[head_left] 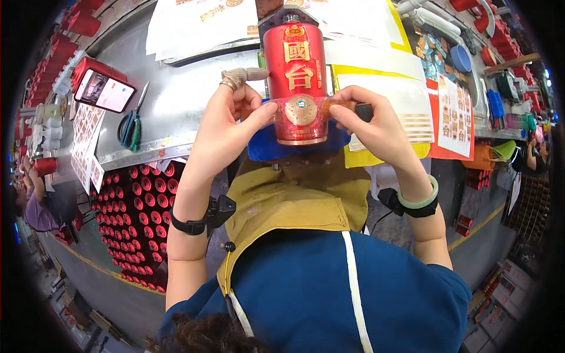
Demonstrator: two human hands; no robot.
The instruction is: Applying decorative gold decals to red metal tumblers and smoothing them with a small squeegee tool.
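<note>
Left hand (228, 117) and right hand (376, 126) pinch tape (324, 108) (seemingly clear) across the bottle (296, 67) between them; badge (301, 110) on, ends apparently unpressed.

Metal bench (168, 112); scissors (135, 116) on it

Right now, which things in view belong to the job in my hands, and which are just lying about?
Likely part of the job:
red bottle, between your left hand and right hand
round gold label on it

Seemingly just lying about, untouched:
phone
scissors
blue container
</note>
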